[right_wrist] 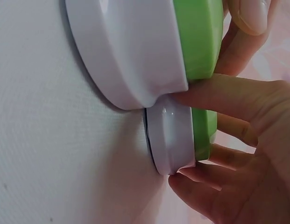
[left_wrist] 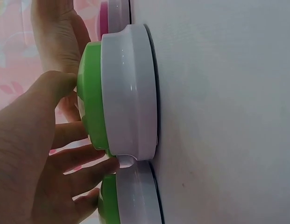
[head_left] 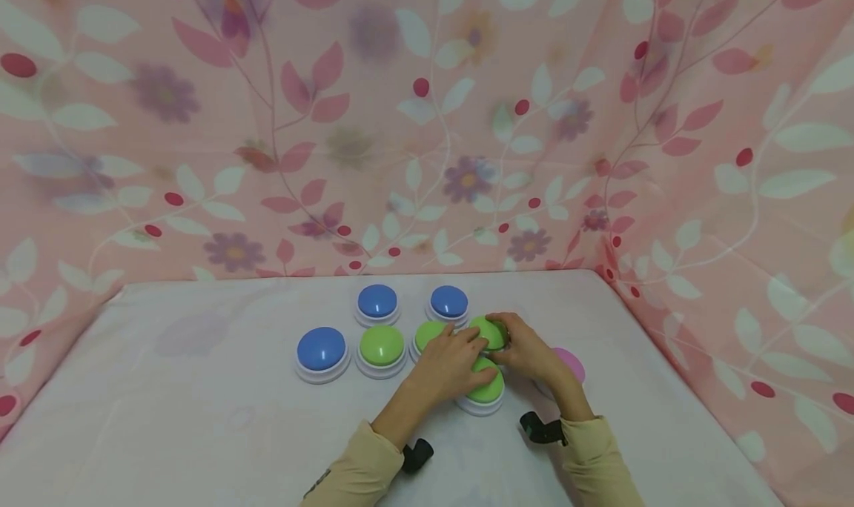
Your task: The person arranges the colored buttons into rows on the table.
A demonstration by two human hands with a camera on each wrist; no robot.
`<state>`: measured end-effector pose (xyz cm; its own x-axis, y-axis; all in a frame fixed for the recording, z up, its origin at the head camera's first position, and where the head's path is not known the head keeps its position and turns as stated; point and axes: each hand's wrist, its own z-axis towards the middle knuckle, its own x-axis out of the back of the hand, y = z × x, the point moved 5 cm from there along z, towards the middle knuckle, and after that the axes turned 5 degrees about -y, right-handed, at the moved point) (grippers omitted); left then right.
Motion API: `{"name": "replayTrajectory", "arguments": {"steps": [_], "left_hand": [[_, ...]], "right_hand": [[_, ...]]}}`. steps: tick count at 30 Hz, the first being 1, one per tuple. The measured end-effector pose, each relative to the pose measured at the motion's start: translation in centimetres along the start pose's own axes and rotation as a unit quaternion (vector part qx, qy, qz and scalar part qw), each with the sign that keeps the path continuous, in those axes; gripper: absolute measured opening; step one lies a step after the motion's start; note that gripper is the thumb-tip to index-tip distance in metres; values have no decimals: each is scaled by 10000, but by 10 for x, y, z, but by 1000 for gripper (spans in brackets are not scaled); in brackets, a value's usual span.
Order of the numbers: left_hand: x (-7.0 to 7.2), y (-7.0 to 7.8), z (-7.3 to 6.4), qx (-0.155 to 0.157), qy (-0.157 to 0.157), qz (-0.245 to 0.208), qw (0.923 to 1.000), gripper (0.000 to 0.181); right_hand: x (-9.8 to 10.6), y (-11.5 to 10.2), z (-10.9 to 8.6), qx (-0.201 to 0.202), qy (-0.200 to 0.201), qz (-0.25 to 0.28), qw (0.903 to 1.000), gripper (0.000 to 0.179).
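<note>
Several round push buttons with white bases stand on the table. My left hand (head_left: 450, 362) spans the nearest green button (head_left: 485, 390), its thumb on the dome and its fingers bent around the back-left side; the left wrist view shows that green dome (left_wrist: 91, 100) beside the thumb. My right hand (head_left: 530, 348) grips the back-right green button (head_left: 490, 331) from the right. In the right wrist view its thumb lies between the two bases, and its other fingers curve around the far white base (right_wrist: 170, 140). Another green button (head_left: 427, 334) is partly hidden by my left hand.
One more green button (head_left: 382, 345) and a blue button (head_left: 322, 349) stand to the left. Two blue buttons, one at the left (head_left: 377, 301) and one at the right (head_left: 449, 302), are behind. A pink button (head_left: 570, 364) sits partly under my right wrist. Floral cloth (head_left: 400, 121) surrounds the white table (head_left: 200, 388).
</note>
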<state>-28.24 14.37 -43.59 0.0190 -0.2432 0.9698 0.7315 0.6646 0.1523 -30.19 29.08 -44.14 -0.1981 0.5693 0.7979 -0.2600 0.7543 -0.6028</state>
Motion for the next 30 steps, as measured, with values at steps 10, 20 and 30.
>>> {"name": "replayTrajectory", "arguments": {"steps": [10, 20, 30], "left_hand": [[1, -1, 1, 65, -95, 20, 9999, 54], [6, -3, -1, 39, 31, 24, 10000, 51], [9, 10, -8, -257, 261, 490, 9981, 59]], "right_hand": [[5, -1, -3, -120, -116, 245, 9996, 64], [10, -4, -2, 3, 1, 244, 9997, 66], [19, -17, -8, 369, 650, -332, 9966, 68]]}}
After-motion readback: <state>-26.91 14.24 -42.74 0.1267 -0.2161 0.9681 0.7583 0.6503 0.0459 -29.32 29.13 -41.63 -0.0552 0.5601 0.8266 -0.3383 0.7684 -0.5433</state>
